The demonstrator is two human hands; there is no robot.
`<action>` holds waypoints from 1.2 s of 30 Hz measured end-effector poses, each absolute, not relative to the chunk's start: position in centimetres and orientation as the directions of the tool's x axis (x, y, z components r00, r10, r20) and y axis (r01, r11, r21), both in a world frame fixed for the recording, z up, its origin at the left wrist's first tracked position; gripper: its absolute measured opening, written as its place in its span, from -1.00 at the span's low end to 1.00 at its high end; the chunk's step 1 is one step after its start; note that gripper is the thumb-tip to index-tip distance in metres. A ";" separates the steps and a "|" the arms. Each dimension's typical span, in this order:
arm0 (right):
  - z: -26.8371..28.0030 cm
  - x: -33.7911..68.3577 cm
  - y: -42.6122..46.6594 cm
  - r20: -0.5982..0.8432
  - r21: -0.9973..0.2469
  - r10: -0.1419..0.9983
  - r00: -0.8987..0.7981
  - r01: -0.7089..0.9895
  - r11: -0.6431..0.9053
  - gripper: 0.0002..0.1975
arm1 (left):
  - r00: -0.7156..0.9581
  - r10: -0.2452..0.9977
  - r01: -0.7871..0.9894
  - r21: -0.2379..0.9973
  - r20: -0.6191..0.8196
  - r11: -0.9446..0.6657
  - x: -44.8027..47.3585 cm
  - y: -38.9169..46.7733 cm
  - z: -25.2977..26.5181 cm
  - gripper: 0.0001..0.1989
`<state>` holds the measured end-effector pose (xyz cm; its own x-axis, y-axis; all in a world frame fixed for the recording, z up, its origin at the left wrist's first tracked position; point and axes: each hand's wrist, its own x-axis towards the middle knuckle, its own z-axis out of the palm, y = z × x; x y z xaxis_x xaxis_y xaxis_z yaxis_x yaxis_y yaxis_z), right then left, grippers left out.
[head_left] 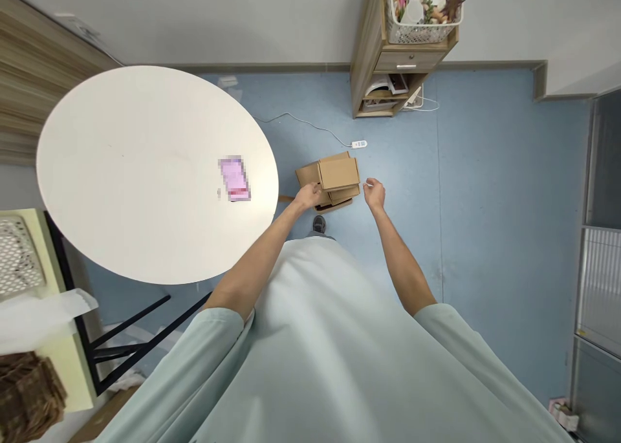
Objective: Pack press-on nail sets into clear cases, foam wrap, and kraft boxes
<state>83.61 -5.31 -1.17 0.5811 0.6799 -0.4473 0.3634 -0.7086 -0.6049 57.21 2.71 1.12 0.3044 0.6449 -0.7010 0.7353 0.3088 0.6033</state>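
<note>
Cardboard boxes point(334, 179), stacked, look light, stiff, crushable; support the bottom edges. Left hand point(309, 196) grips the stack's left side; right hand point(374, 193) hangs loosely curled just beside it, empty.

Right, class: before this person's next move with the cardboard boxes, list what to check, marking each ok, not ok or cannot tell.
1. Left hand on the cardboard boxes: ok, touching their left side.
2. Left grip closed on them: cannot tell.
3. Right hand on the boxes: not ok, just beside them, apart.
4. Boxes stacked squarely: not ok, visibly offset.
5. Round white table edge close on the left: ok, boxes lie beside it.
6. Power strip and cord behind the boxes: ok, apart.
</note>
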 end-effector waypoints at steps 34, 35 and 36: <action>7.6 52.1 -12.4 -0.338 -0.775 0.934 0.120 0.528 -0.348 -0.66 | 0.105 0.844 0.319 0.822 -0.526 0.472 25.4 -16.6 8.9 -0.54; 7.8 49.9 -12.7 -0.335 -0.774 0.937 0.097 0.539 -0.332 -0.65 | 0.071 0.845 0.301 0.819 -0.530 0.488 23.4 -17.7 9.1 -0.56; 8.0 47.8 -12.9 -0.334 -0.773 0.940 0.068 0.551 -0.315 -0.64 | 0.035 0.845 0.279 0.817 -0.534 0.505 21.4 -18.9 9.2 -0.57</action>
